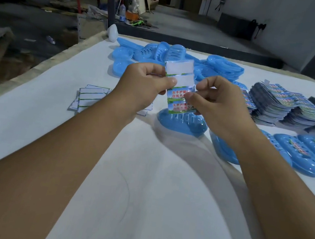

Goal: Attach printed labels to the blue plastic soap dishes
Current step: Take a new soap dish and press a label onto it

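The label (178, 99) held up at centre bears red Chinese print on two lines, partly covered by fingers: "洗手护健" above "你我共". Print on the stacked labels (288, 105) at right is too small to read.

- Label strip (179, 86): upper part white, blank, glossy; lower part printed, red characters on a pale ground, green band along the bottom edge.
- Soap dish (180, 122) under the strip: translucent sky blue, slotted base.
- Pile of soap dishes (161, 57) at far side: same blue, slot pattern visible.
- Labelled dishes (309, 153) at right: blue, each with a multicoloured printed strip across the middle.
- Label stacks (288, 107): blue-green print with red marks, dark edges.
- Backing papers (91, 96): white, thin green border.
- Table cover (31, 117): plain white.
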`<action>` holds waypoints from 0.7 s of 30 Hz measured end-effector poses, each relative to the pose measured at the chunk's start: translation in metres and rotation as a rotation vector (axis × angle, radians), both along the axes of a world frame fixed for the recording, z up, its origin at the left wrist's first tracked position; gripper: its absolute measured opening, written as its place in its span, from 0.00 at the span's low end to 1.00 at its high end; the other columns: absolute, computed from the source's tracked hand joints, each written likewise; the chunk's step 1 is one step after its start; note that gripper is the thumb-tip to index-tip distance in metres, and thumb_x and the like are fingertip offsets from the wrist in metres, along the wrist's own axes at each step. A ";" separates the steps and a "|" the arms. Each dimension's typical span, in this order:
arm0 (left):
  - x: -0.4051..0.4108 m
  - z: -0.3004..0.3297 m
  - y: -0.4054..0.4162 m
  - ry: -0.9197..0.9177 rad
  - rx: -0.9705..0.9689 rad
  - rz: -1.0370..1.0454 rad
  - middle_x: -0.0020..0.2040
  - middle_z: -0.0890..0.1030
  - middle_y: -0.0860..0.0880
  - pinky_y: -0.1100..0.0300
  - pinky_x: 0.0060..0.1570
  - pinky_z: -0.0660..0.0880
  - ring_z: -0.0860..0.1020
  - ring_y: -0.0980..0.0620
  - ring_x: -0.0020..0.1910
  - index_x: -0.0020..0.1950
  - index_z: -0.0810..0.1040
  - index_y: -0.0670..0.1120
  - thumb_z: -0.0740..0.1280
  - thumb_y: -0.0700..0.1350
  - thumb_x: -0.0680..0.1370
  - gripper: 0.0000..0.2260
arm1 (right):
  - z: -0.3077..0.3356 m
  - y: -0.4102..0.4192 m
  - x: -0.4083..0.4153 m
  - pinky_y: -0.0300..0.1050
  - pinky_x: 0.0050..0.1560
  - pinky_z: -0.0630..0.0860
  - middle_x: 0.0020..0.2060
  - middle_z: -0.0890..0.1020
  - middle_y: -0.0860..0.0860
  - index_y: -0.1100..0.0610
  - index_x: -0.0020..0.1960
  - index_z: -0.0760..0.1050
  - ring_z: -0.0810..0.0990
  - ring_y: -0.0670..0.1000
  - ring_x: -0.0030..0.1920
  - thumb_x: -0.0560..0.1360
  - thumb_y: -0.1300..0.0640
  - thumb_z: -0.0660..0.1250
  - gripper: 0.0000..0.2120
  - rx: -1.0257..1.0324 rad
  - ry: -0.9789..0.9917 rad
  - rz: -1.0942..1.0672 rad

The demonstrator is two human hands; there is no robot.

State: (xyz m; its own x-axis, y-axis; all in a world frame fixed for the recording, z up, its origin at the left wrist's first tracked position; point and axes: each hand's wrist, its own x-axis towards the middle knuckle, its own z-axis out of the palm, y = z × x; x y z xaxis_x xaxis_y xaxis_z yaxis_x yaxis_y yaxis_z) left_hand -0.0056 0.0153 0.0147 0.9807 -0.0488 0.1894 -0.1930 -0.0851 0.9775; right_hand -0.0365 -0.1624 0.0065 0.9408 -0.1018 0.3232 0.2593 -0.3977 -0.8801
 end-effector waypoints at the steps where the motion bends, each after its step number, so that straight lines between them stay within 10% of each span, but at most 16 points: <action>1: 0.000 0.000 -0.001 0.005 0.016 0.001 0.35 0.84 0.57 0.74 0.27 0.69 0.79 0.63 0.31 0.45 0.81 0.51 0.75 0.43 0.75 0.05 | 0.001 -0.001 0.000 0.47 0.40 0.82 0.36 0.86 0.52 0.53 0.46 0.73 0.85 0.51 0.37 0.75 0.59 0.76 0.11 0.017 0.015 -0.023; 8: -0.001 -0.002 -0.002 0.020 0.107 0.016 0.48 0.86 0.51 0.74 0.28 0.71 0.82 0.61 0.37 0.56 0.82 0.54 0.76 0.43 0.73 0.13 | 0.006 -0.007 -0.001 0.43 0.38 0.83 0.39 0.87 0.52 0.54 0.46 0.72 0.87 0.47 0.40 0.75 0.59 0.76 0.12 0.121 0.035 -0.098; 16: -0.002 -0.002 -0.003 -0.027 0.154 -0.016 0.39 0.86 0.53 0.75 0.31 0.71 0.78 0.66 0.32 0.57 0.80 0.54 0.76 0.43 0.73 0.14 | 0.004 -0.008 0.000 0.42 0.38 0.82 0.39 0.87 0.51 0.54 0.46 0.74 0.86 0.45 0.38 0.75 0.58 0.76 0.11 0.098 0.044 -0.112; 21: -0.007 -0.002 -0.005 -0.063 0.169 -0.074 0.40 0.87 0.54 0.65 0.44 0.78 0.81 0.65 0.38 0.56 0.78 0.56 0.76 0.43 0.74 0.14 | -0.002 -0.011 0.002 0.37 0.37 0.71 0.40 0.83 0.45 0.52 0.44 0.82 0.75 0.40 0.31 0.74 0.50 0.76 0.06 -0.304 -0.032 -0.217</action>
State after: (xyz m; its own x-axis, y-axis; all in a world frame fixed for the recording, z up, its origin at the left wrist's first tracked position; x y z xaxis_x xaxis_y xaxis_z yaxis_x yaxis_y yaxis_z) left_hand -0.0122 0.0108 0.0122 0.9598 -0.1565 0.2331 -0.2649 -0.2303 0.9364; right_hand -0.0350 -0.1730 0.0050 0.8969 -0.1924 0.3981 0.1659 -0.6880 -0.7064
